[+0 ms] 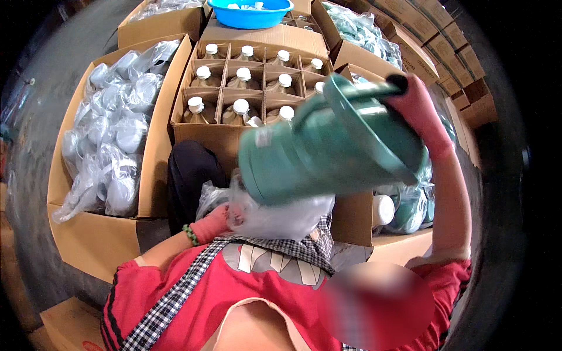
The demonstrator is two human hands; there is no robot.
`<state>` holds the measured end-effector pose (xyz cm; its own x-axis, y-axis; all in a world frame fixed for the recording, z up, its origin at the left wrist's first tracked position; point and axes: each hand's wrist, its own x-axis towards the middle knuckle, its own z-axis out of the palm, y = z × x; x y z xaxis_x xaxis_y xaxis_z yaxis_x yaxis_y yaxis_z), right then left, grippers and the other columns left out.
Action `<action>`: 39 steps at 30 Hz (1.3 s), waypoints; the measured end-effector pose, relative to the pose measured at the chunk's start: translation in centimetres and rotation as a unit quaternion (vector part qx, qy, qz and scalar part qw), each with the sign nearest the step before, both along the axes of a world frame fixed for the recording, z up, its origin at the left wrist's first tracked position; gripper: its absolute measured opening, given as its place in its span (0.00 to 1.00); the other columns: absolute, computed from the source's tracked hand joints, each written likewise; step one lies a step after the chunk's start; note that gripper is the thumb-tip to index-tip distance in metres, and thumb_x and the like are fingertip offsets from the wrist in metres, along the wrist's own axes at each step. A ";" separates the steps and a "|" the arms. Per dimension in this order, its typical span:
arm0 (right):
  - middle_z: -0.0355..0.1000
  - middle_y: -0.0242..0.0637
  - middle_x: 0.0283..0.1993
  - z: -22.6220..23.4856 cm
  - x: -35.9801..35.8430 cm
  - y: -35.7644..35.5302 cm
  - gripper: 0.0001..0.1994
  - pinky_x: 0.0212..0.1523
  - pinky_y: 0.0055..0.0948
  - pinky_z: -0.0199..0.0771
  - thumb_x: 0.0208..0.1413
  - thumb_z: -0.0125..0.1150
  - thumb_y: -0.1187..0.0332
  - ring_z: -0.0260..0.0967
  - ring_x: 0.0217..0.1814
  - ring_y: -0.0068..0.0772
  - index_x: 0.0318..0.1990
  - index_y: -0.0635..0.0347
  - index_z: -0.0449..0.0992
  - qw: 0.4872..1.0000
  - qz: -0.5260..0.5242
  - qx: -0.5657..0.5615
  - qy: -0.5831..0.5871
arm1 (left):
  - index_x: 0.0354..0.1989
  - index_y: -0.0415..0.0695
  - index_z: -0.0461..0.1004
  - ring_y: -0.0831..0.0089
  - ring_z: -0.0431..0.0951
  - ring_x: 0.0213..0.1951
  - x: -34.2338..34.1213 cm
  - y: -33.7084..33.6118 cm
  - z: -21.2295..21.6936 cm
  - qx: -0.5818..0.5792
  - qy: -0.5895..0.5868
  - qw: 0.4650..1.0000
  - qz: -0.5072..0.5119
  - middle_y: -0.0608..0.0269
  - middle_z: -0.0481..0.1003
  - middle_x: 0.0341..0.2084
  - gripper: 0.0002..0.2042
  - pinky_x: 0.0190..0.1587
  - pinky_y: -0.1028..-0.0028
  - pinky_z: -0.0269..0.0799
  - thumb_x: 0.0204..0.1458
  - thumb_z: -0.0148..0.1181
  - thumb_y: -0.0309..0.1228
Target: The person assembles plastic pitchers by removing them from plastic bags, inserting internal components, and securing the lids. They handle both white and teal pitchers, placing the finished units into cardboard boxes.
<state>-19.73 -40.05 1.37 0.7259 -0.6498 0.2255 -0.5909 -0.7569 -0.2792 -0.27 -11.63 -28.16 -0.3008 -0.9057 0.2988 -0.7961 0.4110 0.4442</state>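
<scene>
A large green thermos jug point(310, 158) with a carrying loop hangs tilted in front of me, its base toward the left. My right hand point(422, 114), in a pink glove, is raised at the right and closed around the jug's handle end; its fingers are partly hidden. Below the jug bunches a clear plastic bag point(287, 221) over my lap. My left hand point(218, 223), also pink-gloved, pinches the bag's left side. The jug's base overlaps the bag's upper part, and I cannot tell whether it is inside.
Ahead stands a divided carton point(219, 131) of bottle-shaped pieces with white caps point(240, 106). At left, a carton point(96, 240) holds bagged grey-white parts point(126, 131). Bagged green parts point(410, 207) fill a carton at right. A blue basin point(250, 16) sits beyond; stacked boxes point(445, 50) stand farther right.
</scene>
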 end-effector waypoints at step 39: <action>0.66 0.52 0.41 -29.4 0.7 17.9 0.23 0.44 0.34 0.63 0.36 0.62 0.65 0.64 0.44 0.48 0.41 0.69 0.67 0.876 0.231 0.411 -0.103 | 0.40 0.40 0.69 0.80 0.67 0.37 8.9 -0.3 15.2 0.159 0.372 0.881 0.244 0.67 0.70 0.34 0.13 0.43 0.78 0.61 0.45 0.54 0.30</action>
<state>-19.03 -22.17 -28.02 0.9532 -0.3013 -0.0244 -0.1481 -0.3953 -0.9065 8.62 -11.92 -13.01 0.3201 -0.9463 -0.0445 -0.2829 -0.1402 0.9489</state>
